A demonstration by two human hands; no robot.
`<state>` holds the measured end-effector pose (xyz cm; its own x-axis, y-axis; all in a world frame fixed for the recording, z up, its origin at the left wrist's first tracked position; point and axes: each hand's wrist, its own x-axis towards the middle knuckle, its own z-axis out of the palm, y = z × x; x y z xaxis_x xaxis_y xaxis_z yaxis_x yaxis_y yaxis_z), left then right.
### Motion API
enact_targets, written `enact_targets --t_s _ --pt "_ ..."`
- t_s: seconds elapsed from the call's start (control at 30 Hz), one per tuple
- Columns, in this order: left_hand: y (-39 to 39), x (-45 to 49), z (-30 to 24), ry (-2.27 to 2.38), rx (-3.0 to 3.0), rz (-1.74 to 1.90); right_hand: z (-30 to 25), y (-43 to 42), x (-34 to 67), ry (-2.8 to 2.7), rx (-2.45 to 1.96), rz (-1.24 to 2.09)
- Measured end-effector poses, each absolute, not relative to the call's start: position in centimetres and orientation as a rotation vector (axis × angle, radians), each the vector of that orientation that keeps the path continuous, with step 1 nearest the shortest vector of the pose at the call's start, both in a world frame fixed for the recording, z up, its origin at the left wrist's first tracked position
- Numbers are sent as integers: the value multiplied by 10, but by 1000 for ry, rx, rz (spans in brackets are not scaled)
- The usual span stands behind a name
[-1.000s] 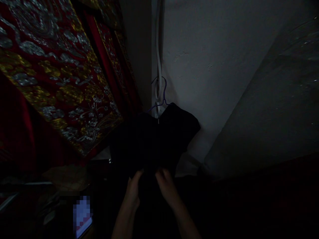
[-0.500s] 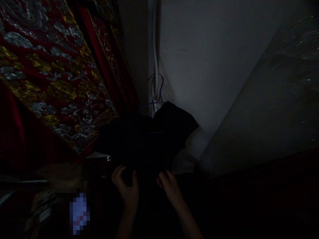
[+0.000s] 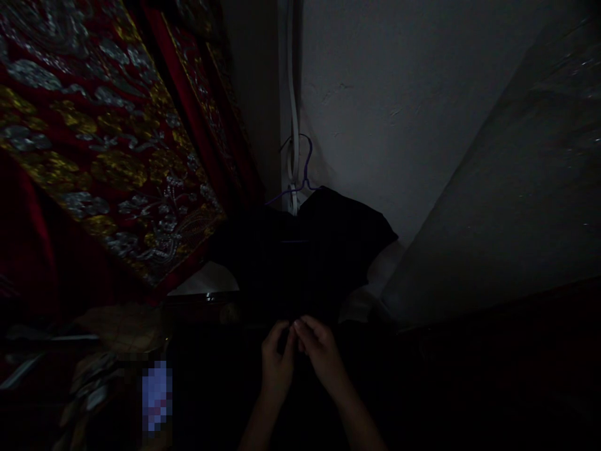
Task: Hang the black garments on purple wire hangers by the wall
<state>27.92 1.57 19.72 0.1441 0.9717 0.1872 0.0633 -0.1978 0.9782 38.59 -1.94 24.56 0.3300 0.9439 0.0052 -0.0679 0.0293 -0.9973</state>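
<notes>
A black short-sleeved garment [image 3: 338,244] hangs from a thin purple hanger [image 3: 306,169] hooked at a white cable by the wall. My left hand [image 3: 276,360] is low in front of the garment, thumb and fingers drawn together in a pinch. Close beside it, my right hand [image 3: 319,347] is also closed in a pinch, and the fingertips of both hands nearly meet. They are on the dark cloth of the garment's front; the fold or small part between the fingers is too dark to make out.
Red cloth with gold and silver sequins [image 3: 117,169] hangs at the left. A white cable [image 3: 293,94] runs down the wall corner. A translucent plastic-like sheet [image 3: 507,207] leans at the right. A bright blurred-out screen [image 3: 157,394] and dim clutter [image 3: 94,388] lie lower left.
My left hand has moved right to meet my right hand, and its spread fingers have closed. The garment and hanger have shifted slightly to the right.
</notes>
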Motion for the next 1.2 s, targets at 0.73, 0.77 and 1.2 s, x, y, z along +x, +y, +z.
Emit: enact_targets --t_s 0.73,0.77,1.2 --pt "62 280 236 888 1777 1102 418 49 422 -994 -999 726" --pt "66 281 252 855 1810 1137 414 46 420 -1022 -1011 697" --pt "99 302 425 491 2515 1721 391 47 430 -1243 -1141 269"
